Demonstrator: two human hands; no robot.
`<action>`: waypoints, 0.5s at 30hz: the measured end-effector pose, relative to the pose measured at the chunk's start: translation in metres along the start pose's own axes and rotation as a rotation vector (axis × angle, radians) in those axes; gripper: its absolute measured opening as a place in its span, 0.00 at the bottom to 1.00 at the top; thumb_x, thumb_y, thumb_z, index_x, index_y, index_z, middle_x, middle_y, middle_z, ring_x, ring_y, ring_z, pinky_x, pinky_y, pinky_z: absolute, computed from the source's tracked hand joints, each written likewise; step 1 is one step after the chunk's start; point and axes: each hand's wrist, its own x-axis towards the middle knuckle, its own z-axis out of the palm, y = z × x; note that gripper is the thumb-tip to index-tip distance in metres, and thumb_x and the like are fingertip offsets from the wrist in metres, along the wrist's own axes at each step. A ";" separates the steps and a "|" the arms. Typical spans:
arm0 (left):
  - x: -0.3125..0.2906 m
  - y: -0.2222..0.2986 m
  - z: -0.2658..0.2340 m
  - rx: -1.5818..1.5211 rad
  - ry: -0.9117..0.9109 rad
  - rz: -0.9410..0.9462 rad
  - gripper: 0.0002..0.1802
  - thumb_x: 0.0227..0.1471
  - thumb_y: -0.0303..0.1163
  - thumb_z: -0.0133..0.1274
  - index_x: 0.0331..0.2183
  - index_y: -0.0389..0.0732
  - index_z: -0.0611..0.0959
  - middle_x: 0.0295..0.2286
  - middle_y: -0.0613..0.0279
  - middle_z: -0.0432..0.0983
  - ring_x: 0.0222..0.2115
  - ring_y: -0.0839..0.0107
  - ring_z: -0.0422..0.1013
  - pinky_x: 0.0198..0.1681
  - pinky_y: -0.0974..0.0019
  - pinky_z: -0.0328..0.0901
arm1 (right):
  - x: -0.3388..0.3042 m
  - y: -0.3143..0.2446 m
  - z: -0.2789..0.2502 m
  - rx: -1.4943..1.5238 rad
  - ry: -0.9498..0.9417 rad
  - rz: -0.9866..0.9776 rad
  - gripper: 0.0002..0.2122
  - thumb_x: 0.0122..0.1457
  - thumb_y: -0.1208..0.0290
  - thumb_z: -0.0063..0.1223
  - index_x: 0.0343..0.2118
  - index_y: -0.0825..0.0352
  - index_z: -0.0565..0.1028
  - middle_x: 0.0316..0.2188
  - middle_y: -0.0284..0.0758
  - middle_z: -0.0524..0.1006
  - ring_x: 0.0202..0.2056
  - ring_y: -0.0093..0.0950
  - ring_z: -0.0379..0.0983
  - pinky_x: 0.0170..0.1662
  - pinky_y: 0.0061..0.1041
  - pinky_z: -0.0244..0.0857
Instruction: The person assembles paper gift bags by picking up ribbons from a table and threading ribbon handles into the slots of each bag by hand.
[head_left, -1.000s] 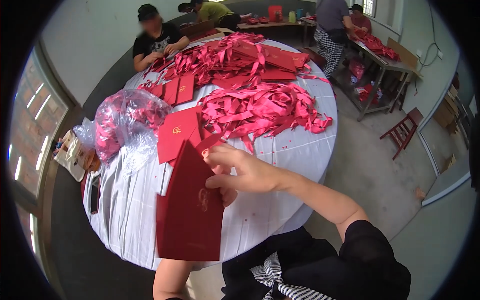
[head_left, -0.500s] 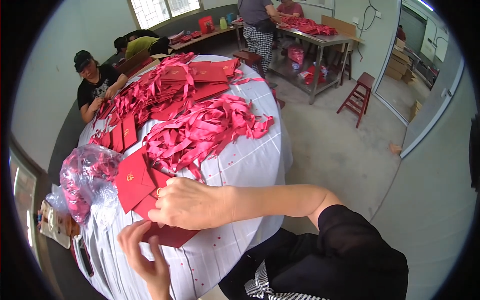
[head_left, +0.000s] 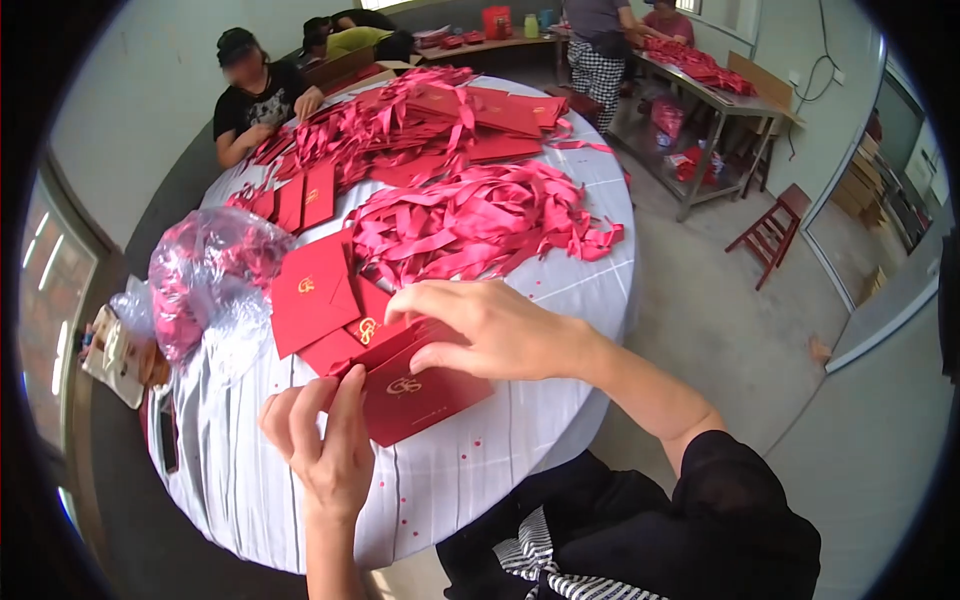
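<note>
A red paper bag with a gold emblem lies in front of me at the table's near side, its top edge slightly parted. At the bag's left corner, my left hand pinches a bit of red ribbon between thumb and fingers. My right hand reaches over from the right, thumb on the front panel and fingers curled past the top edge, gripping the bag. Just beyond lie more red bags, flat and overlapping. Behind them spreads a loose heap of red ribbons.
A clear plastic bag of red material sits at the left. Farther back, a large pile of red bags with ribbons covers the round table. A person works at the far left; others stand behind. A red stool is on the right.
My right hand has lifted and opened out from a closed pose, showing the bag's front. My left fingers have closed on the ribbon at the corner. The view has shifted, moving the scene rightward.
</note>
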 end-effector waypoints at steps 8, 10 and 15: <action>0.024 0.001 -0.030 -0.099 -0.273 -0.178 0.10 0.38 0.24 0.60 0.28 0.42 0.79 0.23 0.68 0.75 0.30 0.64 0.63 0.42 0.61 0.53 | -0.009 0.006 0.022 0.195 0.113 -0.083 0.13 0.53 0.75 0.56 0.42 0.66 0.71 0.36 0.38 0.75 0.37 0.37 0.73 0.39 0.31 0.67; 0.027 -0.003 -0.039 -0.173 -0.317 -0.228 0.09 0.37 0.22 0.60 0.27 0.41 0.79 0.22 0.67 0.74 0.29 0.65 0.63 0.41 0.63 0.53 | -0.012 0.003 0.018 0.262 0.070 -0.054 0.14 0.54 0.74 0.56 0.44 0.65 0.72 0.38 0.37 0.75 0.38 0.37 0.73 0.41 0.31 0.67; 0.011 -0.011 -0.036 -0.425 -0.390 -0.464 0.07 0.41 0.15 0.55 0.26 0.35 0.76 0.20 0.61 0.70 0.21 0.67 0.63 0.31 0.68 0.58 | -0.033 0.041 -0.033 0.249 0.192 0.103 0.11 0.59 0.72 0.51 0.44 0.65 0.75 0.38 0.38 0.75 0.40 0.27 0.73 0.44 0.26 0.68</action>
